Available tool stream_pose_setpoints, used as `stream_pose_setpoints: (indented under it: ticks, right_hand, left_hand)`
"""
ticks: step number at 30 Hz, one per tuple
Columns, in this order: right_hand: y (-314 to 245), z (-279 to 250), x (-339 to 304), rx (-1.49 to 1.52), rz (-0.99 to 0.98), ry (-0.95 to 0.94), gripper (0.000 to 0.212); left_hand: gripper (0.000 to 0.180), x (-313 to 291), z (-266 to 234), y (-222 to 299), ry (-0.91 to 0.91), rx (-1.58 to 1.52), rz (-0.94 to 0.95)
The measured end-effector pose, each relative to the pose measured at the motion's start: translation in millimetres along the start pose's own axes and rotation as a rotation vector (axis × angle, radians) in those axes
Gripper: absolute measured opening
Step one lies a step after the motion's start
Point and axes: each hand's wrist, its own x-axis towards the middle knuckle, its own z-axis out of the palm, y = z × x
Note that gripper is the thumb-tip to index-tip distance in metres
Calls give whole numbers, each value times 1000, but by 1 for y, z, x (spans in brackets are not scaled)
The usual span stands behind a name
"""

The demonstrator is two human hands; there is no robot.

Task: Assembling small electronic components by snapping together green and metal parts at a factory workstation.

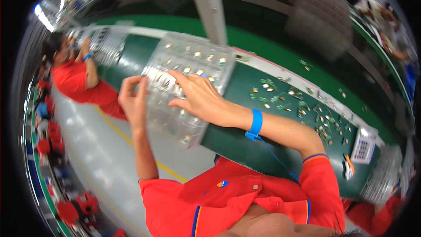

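Observation:
A clear plastic tray [166, 105] with rows of pockets lies across the green bench and reaches past its near edge. Small electronic parts [197, 54] in silver, white and yellow sit in several pockets. At the tray's left edge is my left hand [133, 98], its thumb and forefinger bent together; whatever is between them is too blurred to make out. Over the middle of the tray, palm down, hovers my right hand [201, 98], with thumb and forefinger apart and nothing visible between them. Around my right wrist runs a blue strap [256, 123] with a cord.
Loose small green circuit parts [324, 123] are scattered over the bench to the right. Beyond them are a white gridded box [364, 145], an orange-handled tool [349, 166] and stacked clear trays [383, 173]. A grey post [208, 8] rises behind the tray. A co-worker [74, 79] works at the left.

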Motion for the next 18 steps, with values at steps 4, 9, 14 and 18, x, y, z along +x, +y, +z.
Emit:
stream_pose_setpoints:
  ticks: [4,9,14,18]
  right_hand:
    - [58,-85,-9,-306,101,88,18]
    - [169,-202,-59,-1079,677,-13,26]
    - [218,-225,-98,-1101,730,-35,25]
    - [225,-214,-94,-1089,380,23,11]
  left_hand:
    - [12,38,-26,-46,-55,454,168]
    - [13,54,-15,-71,-95,544,276]
    - [10,34,0,-22,-45,471,359]
    - [5,-56,30,51,-227,80,292]
